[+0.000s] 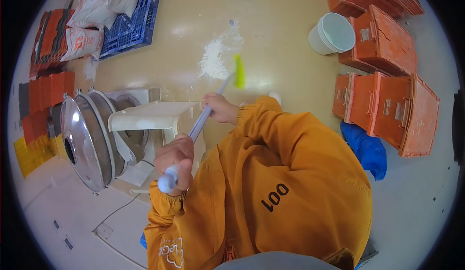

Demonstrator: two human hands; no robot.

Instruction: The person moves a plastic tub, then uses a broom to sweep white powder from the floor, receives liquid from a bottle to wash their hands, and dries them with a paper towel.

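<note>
My left hand is closed round the upper end of a pale lavender broom handle, near its rounded tip. Farther down the same handle, my right hand grips it. The handle slants away to a lime-green bristled head at the floor. Just left of the bristles lies a patch of white powder, with thinner traces reaching up and to the right of it. Both arms wear orange sleeves.
At left stand a round metal sifter-like machine and a cream stand. Behind them are white sacks and a blue plastic pallet. White buckets and stacked orange crates stand at right, with blue plastic sheeting below.
</note>
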